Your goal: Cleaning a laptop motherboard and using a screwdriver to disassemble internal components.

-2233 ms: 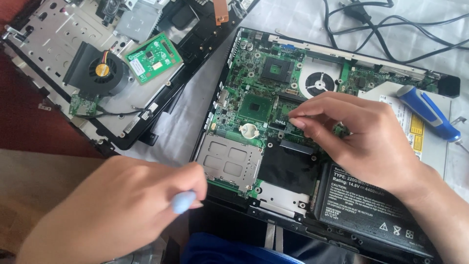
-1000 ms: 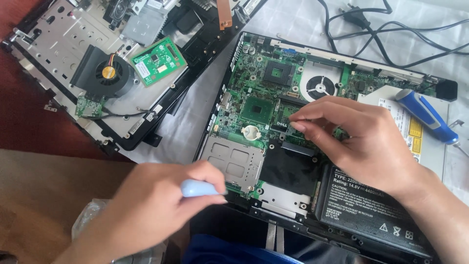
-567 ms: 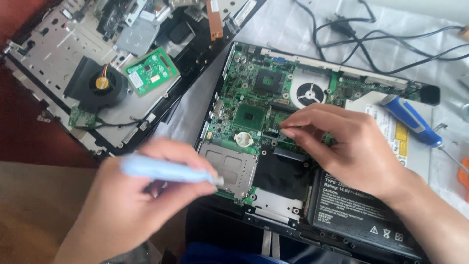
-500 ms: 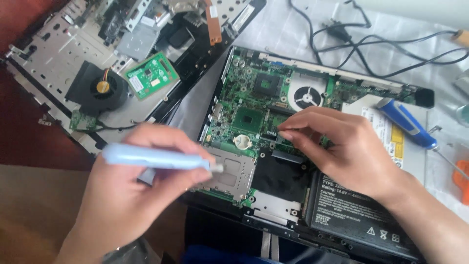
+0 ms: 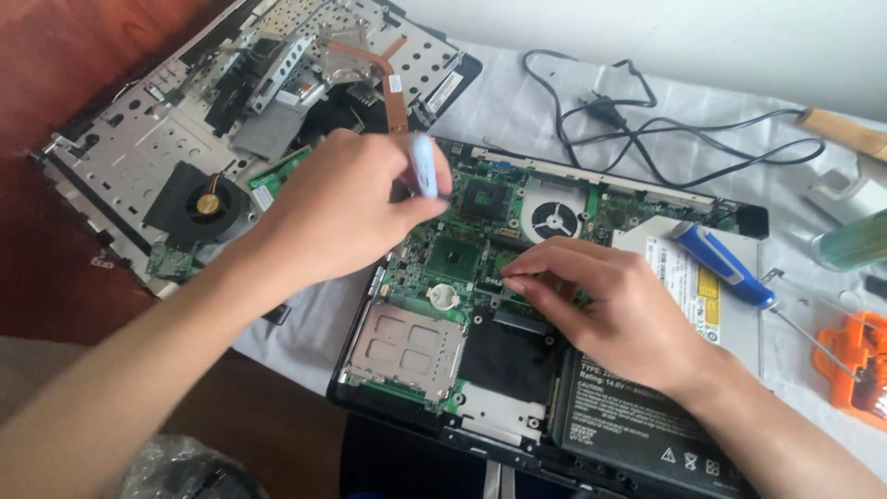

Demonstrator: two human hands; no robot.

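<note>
**A:** What do I see from the head camera?

**B:** I see an opened laptop [image 5: 554, 305] lying bottom-up on a white cloth, its green board [image 5: 462, 259] bare. My left hand [image 5: 346, 208] hovers over the board's far-left corner, fingers clamped on a pale blue screwdriver [image 5: 423, 166]. My right hand [image 5: 610, 310] rests mid-board, thumb and forefinger pinched together on a small part I cannot make out.

**A:** How far along is the stripping?

**B:** I judge it partway. The cover is off, yet the fan [image 5: 552, 220], coin cell [image 5: 445, 296], battery [image 5: 637, 430] and drive [image 5: 702, 286] remain seated. A second laptop [image 5: 212, 157], far left, lies more fully gutted.

**A:** Anything else nearby?

**B:** A blue-handled tool [image 5: 725, 268] lies on the drive; a black cable [image 5: 647, 129] is coiled far right.
</note>
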